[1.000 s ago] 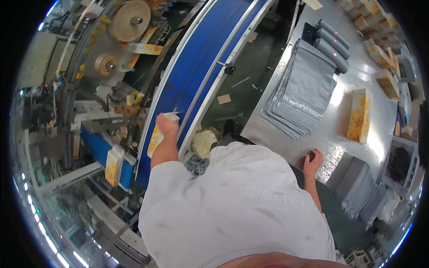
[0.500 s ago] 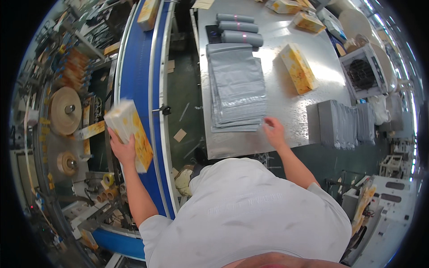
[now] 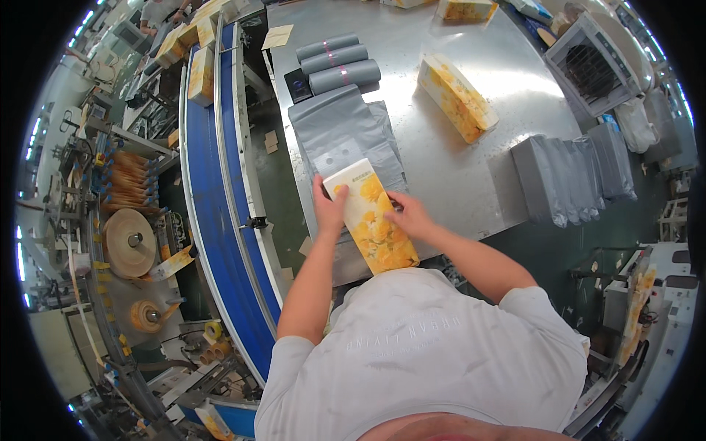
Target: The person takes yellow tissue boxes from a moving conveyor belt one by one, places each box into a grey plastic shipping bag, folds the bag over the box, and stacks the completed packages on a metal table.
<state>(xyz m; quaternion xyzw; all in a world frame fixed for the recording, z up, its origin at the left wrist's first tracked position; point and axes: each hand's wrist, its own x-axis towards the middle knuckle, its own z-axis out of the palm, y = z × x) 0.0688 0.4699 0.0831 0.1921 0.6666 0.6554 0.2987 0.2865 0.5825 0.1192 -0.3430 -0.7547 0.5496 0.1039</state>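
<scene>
Close in front of me, a white tissue pack (image 3: 376,224) printed with yellow flowers is held between both hands, tilted so its far end points up and to the left. My left hand (image 3: 329,211) grips its left side near the far end, thumb on top. On the opposite side, my right hand (image 3: 409,214) has its fingers closed round the edge. Underneath and beyond the pack lies a stack of flat grey plastic bags (image 3: 331,117), partly covered by it. Another flowered tissue pack (image 3: 457,97) rests farther right on the metal table (image 3: 456,184).
A blue conveyor belt (image 3: 209,184) runs along the left, carrying a flowered pack (image 3: 200,77) at its far end. Grey rolls (image 3: 338,59) and a dark phone-like object (image 3: 298,84) lie beyond the bags. Folded grey bags (image 3: 551,180) stand at the table's right edge. A boxy fan (image 3: 592,62) is behind them.
My left hand has brought the tissue pack from over the conveyor rightward to the table's front. My right hand has moved left and taken hold of it too. The view has shifted.
</scene>
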